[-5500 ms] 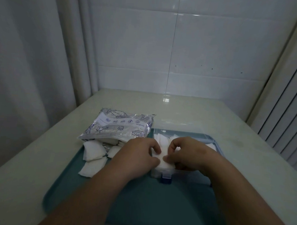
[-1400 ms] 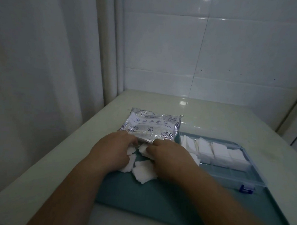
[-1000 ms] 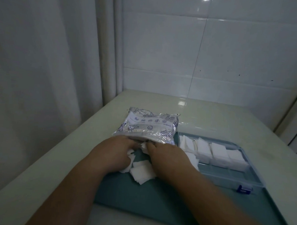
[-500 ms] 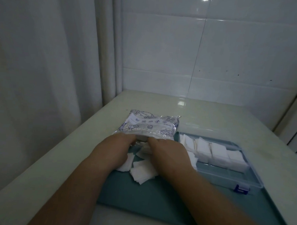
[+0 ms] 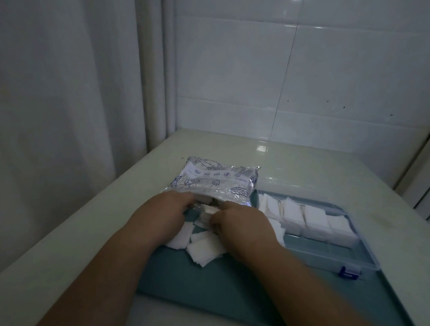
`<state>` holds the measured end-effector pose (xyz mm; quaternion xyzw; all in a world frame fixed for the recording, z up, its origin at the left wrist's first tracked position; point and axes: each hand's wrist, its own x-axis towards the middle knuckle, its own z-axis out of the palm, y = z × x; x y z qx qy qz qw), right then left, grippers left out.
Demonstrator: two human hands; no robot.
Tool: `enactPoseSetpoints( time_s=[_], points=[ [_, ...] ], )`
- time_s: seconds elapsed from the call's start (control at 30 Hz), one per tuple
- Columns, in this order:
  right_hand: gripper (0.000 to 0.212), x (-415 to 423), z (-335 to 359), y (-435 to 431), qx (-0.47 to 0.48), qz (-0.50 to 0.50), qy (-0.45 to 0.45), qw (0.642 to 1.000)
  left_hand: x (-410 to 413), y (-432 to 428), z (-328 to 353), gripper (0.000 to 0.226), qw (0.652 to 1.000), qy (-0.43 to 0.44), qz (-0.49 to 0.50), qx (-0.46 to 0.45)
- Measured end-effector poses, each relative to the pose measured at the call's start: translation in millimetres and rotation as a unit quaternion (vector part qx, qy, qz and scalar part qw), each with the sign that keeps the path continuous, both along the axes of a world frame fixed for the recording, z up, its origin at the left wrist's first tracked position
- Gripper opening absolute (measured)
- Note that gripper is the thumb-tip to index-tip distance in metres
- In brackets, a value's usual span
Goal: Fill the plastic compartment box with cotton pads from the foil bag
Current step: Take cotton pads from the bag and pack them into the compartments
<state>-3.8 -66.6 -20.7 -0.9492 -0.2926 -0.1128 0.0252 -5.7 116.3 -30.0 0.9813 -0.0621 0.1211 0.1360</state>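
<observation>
My left hand (image 5: 165,211) and right hand (image 5: 241,224) meet at the open mouth of the silver printed foil bag (image 5: 215,185), which lies on the far left of the flat teal tray (image 5: 203,288). My right fingers pinch a small clump of white square cotton pads (image 5: 207,209) at the opening. My left fingers are curled against the bag's lip, but I cannot tell what they grip. More loose pads (image 5: 205,251) lie heaped under my wrists. The clear plastic compartment box (image 5: 328,249) sits open just to my right, its far row holding pads, its blue latch (image 5: 349,272) facing me.
</observation>
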Motion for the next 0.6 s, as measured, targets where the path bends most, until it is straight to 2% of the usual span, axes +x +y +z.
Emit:
enactPoseSetpoints(
  time_s=[0.23,0.47,0.6],
  points=[
    [0.034,3,3,-1,0.023,-0.021,0.060,0.998,-2,-1,3,0.033,1.000,0.011,0.013,0.003],
    [0.029,-1,-1,4,0.006,-0.015,-0.012,1.000,-8,-3,9,0.029,1.000,0.011,0.012,-0.016],
    [0.026,-5,5,-1,0.085,-0.033,-0.022,0.996,-12,-4,11,0.030,1.000,0.005,0.020,-0.014]
  ],
)
